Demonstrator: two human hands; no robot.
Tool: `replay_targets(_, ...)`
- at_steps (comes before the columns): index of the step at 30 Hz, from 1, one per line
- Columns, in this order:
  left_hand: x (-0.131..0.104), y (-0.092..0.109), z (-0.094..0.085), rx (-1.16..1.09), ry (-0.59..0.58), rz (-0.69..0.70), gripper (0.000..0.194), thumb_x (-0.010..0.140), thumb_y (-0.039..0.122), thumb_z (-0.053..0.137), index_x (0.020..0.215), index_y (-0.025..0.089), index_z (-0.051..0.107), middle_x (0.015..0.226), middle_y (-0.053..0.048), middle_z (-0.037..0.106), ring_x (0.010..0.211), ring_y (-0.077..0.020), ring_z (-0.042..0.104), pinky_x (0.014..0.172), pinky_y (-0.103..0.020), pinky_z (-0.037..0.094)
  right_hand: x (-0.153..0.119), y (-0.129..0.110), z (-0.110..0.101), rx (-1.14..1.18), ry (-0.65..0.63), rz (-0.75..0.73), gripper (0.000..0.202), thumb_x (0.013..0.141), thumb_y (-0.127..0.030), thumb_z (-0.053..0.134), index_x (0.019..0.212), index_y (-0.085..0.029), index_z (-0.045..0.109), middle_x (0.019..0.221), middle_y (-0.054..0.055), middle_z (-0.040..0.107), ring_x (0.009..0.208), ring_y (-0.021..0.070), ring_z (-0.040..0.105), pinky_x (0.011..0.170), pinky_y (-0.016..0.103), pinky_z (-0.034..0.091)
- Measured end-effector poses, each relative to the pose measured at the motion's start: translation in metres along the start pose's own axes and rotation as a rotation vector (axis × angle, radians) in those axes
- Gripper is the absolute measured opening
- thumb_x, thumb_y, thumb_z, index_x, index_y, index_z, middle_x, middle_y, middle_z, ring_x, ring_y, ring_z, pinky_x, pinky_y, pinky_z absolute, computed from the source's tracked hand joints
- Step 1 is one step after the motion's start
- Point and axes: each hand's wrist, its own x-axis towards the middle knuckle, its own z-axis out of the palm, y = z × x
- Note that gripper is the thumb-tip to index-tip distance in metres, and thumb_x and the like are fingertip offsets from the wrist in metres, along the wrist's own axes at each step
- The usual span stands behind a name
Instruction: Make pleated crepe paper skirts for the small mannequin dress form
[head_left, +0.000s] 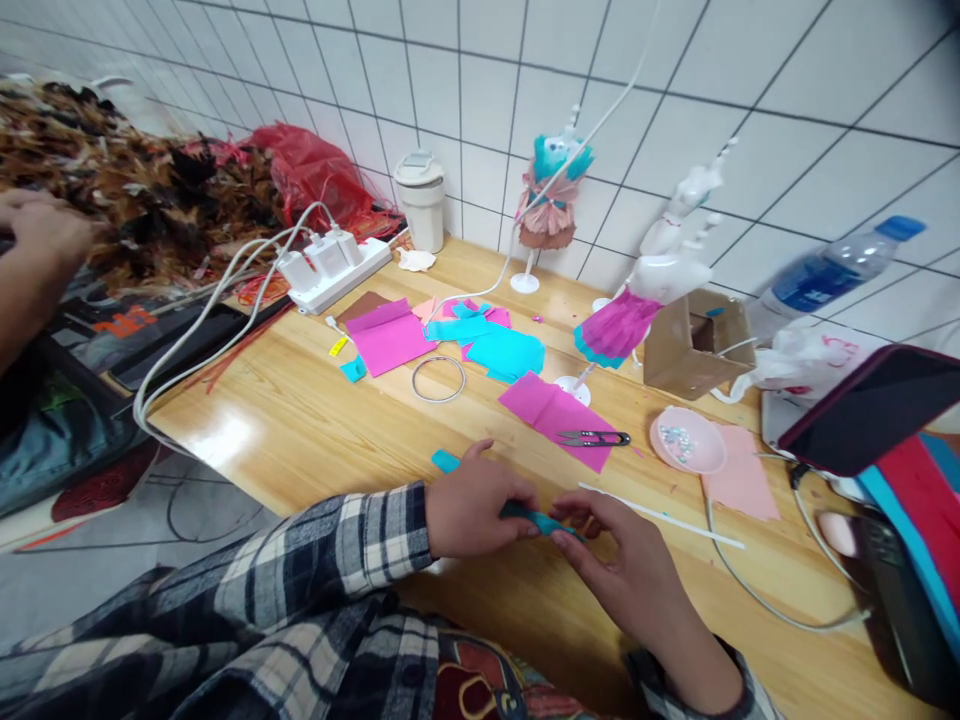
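Note:
Low over the wooden table, my left hand [480, 505] is closed around a narrow turquoise strip [538, 519] of thin paper or cloth. One end of the strip pokes out on the far side of that hand. My right hand [630, 550] pinches the other end between thumb and fingers. Beyond the hands lie a magenta sheet [529, 400] and black thread snips [596, 438] resting on it. A thin white strip [667, 517] lies just past my right hand. A metal ring [439, 380] and turquoise pieces [506, 352] are farther back.
Near the wall stand a doll figure in a magenta skirt [619, 325], another figure [551, 195], a cardboard box [679, 350] and a white cup [421, 200]. A pink bead dish [671, 440] and phone [877, 405] are right. Left are a power strip [345, 275] and another person's hand [49, 235].

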Motion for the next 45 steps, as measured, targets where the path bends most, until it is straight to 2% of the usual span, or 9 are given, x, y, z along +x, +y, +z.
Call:
replay_targets(13, 0.005, -0.007, 0.000, 0.003, -0.073, -0.093, 0.017, 0.079, 0.039, 0.067, 0.075, 0.023, 0.070, 0.068, 0.004, 0.071, 0.067, -0.0150, 0.064, 0.109, -0.050, 0.028, 0.014, 0.012, 0.006, 0.480, -0.001, 0.210, 0.011, 0.072, -0.027, 0.071, 0.067, -0.018, 0.074, 0.060, 0.000, 0.067, 0.057, 0.0137, 0.058, 0.054, 0.024, 0.042)
replay_targets(16, 0.011, -0.008, 0.003, -0.061, -0.043, -0.147, 0.023, 0.080, 0.041, 0.064, 0.074, 0.019, 0.071, 0.069, -0.001, 0.069, 0.067, -0.0163, 0.062, 0.081, -0.034, 0.048, 0.015, 0.016, 0.007, 0.629, 0.014, 0.163, 0.022, 0.071, -0.031, 0.074, 0.088, -0.018, 0.074, 0.079, 0.003, 0.072, 0.072, 0.0165, 0.064, 0.064, 0.026, 0.049)
replay_targets(19, 0.016, -0.007, 0.005, -0.152, -0.025, -0.198, 0.024, 0.078, 0.040, 0.064, 0.076, 0.016, 0.071, 0.067, -0.003, 0.067, 0.065, -0.0167, 0.058, 0.060, -0.026, 0.045, 0.014, 0.018, 0.008, 0.787, -0.024, 0.099, 0.048, 0.066, -0.036, 0.080, 0.109, -0.018, 0.067, 0.101, 0.008, 0.071, 0.087, 0.0191, 0.066, 0.075, 0.031, 0.053)
replay_targets(23, 0.017, -0.002, 0.007, -0.293, -0.067, -0.233, 0.030, 0.080, 0.043, 0.062, 0.076, 0.014, 0.069, 0.063, -0.002, 0.064, 0.059, -0.0139, 0.054, 0.057, -0.024, 0.042, 0.012, 0.020, 0.004, 0.861, -0.126, 0.034, 0.047, 0.068, -0.032, 0.078, 0.111, -0.019, 0.065, 0.109, 0.008, 0.068, 0.094, 0.0191, 0.064, 0.080, 0.031, 0.052)
replay_targets(30, 0.013, 0.006, 0.005, -0.403, -0.160, -0.334, 0.035, 0.078, 0.048, 0.063, 0.072, 0.014, 0.066, 0.054, 0.001, 0.058, 0.049, -0.0098, 0.047, 0.049, -0.021, 0.037, 0.008, 0.014, -0.006, 1.198, -0.250, 0.225, 0.035, 0.073, -0.027, 0.063, 0.107, -0.022, 0.065, 0.108, 0.006, 0.066, 0.094, 0.0195, 0.064, 0.062, 0.024, 0.054)
replay_targets(34, 0.013, 0.005, 0.005, -0.481, -0.173, -0.351, 0.037, 0.075, 0.051, 0.065, 0.074, 0.013, 0.066, 0.052, 0.002, 0.056, 0.047, -0.0093, 0.047, 0.048, -0.021, 0.038, 0.006, 0.017, -0.009, 1.318, -0.328, 0.218, 0.028, 0.072, -0.027, 0.061, 0.098, -0.018, 0.067, 0.100, 0.008, 0.066, 0.094, 0.0212, 0.062, 0.065, 0.028, 0.056)
replay_targets(37, 0.013, 0.002, 0.004, -0.494, -0.142, -0.354, 0.036, 0.073, 0.050, 0.065, 0.068, 0.014, 0.062, 0.051, 0.002, 0.056, 0.048, -0.0095, 0.048, 0.050, -0.021, 0.039, 0.007, 0.025, -0.010, 1.450, -0.479, 0.173, 0.043, 0.073, -0.030, 0.061, 0.115, -0.021, 0.061, 0.114, 0.009, 0.063, 0.106, 0.0254, 0.059, 0.074, 0.039, 0.056)
replay_targets(40, 0.012, -0.002, 0.003, -0.458, -0.195, -0.373, 0.035, 0.075, 0.049, 0.064, 0.067, 0.015, 0.059, 0.053, 0.002, 0.058, 0.048, -0.0099, 0.049, 0.049, -0.021, 0.039, 0.009, 0.027, -0.006, 1.240, -0.353, 0.145, 0.051, 0.073, -0.034, 0.066, 0.122, -0.022, 0.058, 0.120, 0.009, 0.061, 0.107, 0.0244, 0.059, 0.082, 0.039, 0.051)
replay_targets(45, 0.013, -0.007, 0.001, -0.196, -0.255, -0.238, 0.036, 0.084, 0.048, 0.056, 0.070, 0.016, 0.065, 0.058, 0.002, 0.058, 0.053, -0.0107, 0.050, 0.052, -0.021, 0.036, 0.012, 0.018, 0.006, 0.385, 0.014, 0.117, 0.015, 0.074, -0.026, 0.068, 0.085, -0.018, 0.073, 0.077, 0.004, 0.069, 0.071, 0.0170, 0.060, 0.068, 0.030, 0.045)
